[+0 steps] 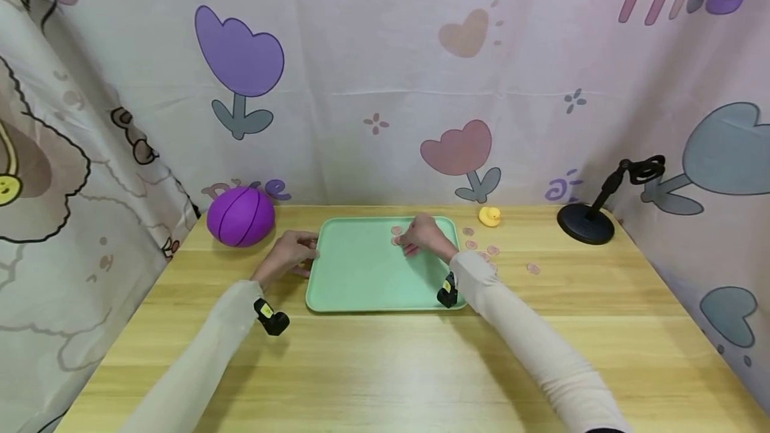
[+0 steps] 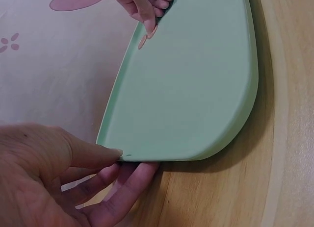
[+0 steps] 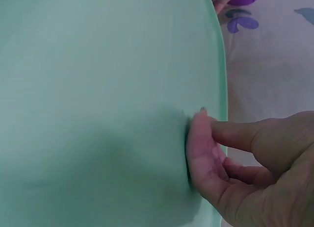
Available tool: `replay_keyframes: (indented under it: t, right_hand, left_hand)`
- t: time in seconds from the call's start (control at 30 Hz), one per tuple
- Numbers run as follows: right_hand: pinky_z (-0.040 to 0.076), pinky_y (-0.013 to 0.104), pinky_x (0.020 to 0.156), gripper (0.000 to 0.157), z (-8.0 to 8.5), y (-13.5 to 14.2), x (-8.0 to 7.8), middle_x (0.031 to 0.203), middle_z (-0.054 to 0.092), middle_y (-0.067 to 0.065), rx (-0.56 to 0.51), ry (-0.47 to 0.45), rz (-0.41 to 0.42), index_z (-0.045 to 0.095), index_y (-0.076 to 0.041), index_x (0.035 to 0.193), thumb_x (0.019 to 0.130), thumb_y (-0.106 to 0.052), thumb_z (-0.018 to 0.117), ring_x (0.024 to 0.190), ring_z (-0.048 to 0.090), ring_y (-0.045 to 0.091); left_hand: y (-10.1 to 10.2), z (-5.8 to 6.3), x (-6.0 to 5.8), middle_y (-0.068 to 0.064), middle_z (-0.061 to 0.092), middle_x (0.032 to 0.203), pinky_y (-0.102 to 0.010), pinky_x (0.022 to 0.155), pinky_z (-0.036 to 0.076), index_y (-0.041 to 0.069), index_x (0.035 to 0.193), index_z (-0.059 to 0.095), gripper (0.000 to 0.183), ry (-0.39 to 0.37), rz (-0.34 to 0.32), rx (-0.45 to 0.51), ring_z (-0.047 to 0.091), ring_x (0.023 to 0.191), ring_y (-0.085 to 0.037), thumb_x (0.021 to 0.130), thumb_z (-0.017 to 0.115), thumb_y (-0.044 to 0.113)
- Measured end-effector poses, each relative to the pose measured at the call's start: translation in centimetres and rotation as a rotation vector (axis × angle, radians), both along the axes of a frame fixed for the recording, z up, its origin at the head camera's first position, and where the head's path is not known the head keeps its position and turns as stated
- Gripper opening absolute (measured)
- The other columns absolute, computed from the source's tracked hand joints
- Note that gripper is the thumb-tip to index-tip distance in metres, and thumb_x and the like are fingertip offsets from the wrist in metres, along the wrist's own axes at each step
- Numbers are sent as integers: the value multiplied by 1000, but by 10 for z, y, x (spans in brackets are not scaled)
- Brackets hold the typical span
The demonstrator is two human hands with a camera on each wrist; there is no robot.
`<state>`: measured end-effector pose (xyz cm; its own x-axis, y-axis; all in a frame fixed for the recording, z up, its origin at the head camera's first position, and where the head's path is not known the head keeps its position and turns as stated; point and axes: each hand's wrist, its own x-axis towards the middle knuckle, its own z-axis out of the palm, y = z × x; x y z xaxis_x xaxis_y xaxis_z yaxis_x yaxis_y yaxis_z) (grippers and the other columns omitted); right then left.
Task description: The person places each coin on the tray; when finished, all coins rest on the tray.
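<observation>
Right grip [image 1: 426,235] is narrow, can't tell if it's holding a coin, fingertips at two coins [image 1: 396,230] just left of it on the tray [image 1: 361,272], loose coins [image 1: 493,250] right of it on the table [image 1: 385,366], well apart from the left grip [image 1: 289,256] pinching the tray's edge.

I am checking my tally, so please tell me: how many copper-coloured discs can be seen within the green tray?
2: one disc near the far rim of the green tray, another disc beside it, at the right hand. More may be hidden under that hand.
</observation>
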<state>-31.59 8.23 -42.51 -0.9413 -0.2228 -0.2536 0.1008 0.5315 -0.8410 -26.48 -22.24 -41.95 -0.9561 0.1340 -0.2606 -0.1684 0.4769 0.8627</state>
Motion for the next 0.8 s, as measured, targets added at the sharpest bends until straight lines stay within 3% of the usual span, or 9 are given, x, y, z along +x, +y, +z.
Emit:
replay_keyframes:
  t: [0.1, 0.27, 0.33, 0.5, 0.63, 0.8]
  right_hand:
    - [67, 33, 63, 27, 4, 4, 3, 81, 73, 20, 6, 42, 33, 62, 2, 73, 97, -5, 73, 63, 72, 22]
    - [67, 35, 68, 13, 11, 23, 11, 92, 72, 22, 11, 167, 138, 67, 6, 92, 102, -2, 64, 70, 71, 26]
    - [67, 35, 69, 10, 11, 33, 15, 93, 71, 19, 34, 208, 193, 69, 5, 98, 102, -3, 65, 72, 70, 25]
    - [64, 33, 72, 5, 11, 65, 24, 92, 70, 9, 136, 356, 269, 71, -2, 96, 97, -6, 73, 79, 68, 21]
    - [59, 30, 78, 5, 12, 97, 29, 94, 72, 5, 198, 438, 268, 73, -5, 97, 96, -8, 76, 87, 65, 18]
    - [57, 32, 79, 6, 17, 138, 30, 96, 71, 7, 252, 423, 241, 73, -3, 99, 97, -8, 75, 89, 64, 22]
  left_hand:
    - [1, 0, -1, -15, 56, 110, -36, 70, 68, -9, 153, 45, 55, 2, -5, 0, 62, 92, -23, 101, 59, -1]
    - [-1, 3, -1, -17, 56, 113, -36, 71, 68, -9, 154, 44, 56, 7, 2, 5, 63, 92, -24, 100, 59, -1]
    - [-2, 4, -1, -17, 56, 112, -36, 70, 68, -9, 154, 43, 57, 4, 4, 2, 63, 91, -24, 100, 59, -1]
    - [-7, 3, 1, -15, 55, 112, -35, 69, 67, -10, 154, 42, 57, 9, -11, -4, 62, 91, -23, 101, 59, 0]
    - [-6, -1, 1, -18, 56, 115, -35, 70, 68, -11, 153, 43, 56, 14, -19, 1, 62, 91, -23, 101, 58, 0]
    - [-5, -3, 2, -19, 56, 118, -36, 70, 68, -11, 154, 42, 56, 17, -27, 3, 62, 92, -23, 101, 58, 0]
